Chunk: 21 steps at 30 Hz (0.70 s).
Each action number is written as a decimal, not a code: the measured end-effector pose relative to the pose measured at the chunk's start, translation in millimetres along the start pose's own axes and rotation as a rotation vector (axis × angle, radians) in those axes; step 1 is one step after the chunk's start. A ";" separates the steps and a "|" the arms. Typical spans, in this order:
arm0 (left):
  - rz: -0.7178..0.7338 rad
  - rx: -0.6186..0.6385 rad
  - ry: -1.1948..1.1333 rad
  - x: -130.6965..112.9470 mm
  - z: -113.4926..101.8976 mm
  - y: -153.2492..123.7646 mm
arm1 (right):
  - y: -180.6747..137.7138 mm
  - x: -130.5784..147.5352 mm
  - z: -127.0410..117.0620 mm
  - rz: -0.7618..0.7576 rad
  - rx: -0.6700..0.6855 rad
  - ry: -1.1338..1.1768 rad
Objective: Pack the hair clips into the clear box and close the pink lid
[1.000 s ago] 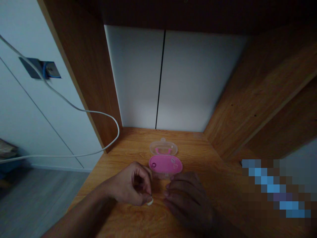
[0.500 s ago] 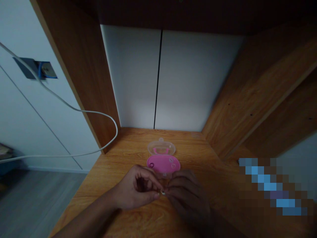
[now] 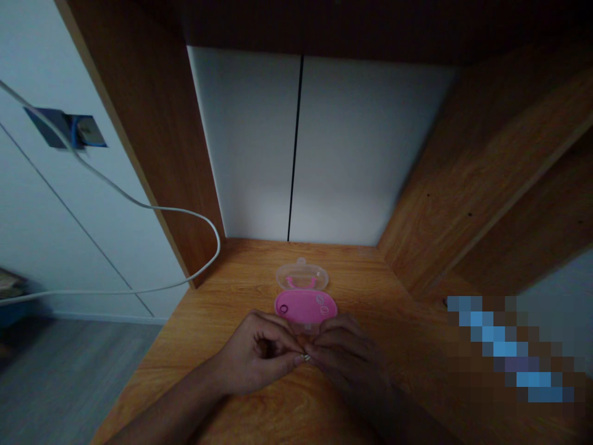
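Moved closer together, left hand (image 3: 244, 363) and right hand (image 3: 352, 358) pinch a small white piece (image 3: 306, 357) where their grips meet.

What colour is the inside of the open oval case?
The case is pink inside, best seen in the head view.

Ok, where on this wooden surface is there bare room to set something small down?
Bare wood shows right of the open oval case, up to the right-hand wooden panel, and left of it, toward the left wooden panel. It's crowded in front of the case, where the left hand and right hand meet at a small pale item.
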State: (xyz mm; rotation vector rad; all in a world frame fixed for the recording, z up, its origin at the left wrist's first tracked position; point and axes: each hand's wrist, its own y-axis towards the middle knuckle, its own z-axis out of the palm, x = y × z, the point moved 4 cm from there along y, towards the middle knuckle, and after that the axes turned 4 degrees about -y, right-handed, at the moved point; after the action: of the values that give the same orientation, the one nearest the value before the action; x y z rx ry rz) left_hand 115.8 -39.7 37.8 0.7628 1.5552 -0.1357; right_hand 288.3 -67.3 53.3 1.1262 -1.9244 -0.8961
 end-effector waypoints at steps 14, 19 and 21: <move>-0.094 -0.007 0.031 7.0 0.6 -2.6 | -2.2 1.4 3.1 -0.011 -0.012 0.068; -0.158 0.039 -0.112 12.9 2.2 -3.4 | -4.3 -0.4 3.3 -0.011 0.002 0.055; -0.176 0.066 -0.173 13.6 2.6 -2.8 | -5.4 -1.5 3.7 0.007 0.017 0.059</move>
State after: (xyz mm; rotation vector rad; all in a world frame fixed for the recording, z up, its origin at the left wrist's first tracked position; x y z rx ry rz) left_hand 117.3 -38.0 23.9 0.6471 1.4564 -0.3745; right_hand 287.9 -67.2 46.6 1.1424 -1.8899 -0.8354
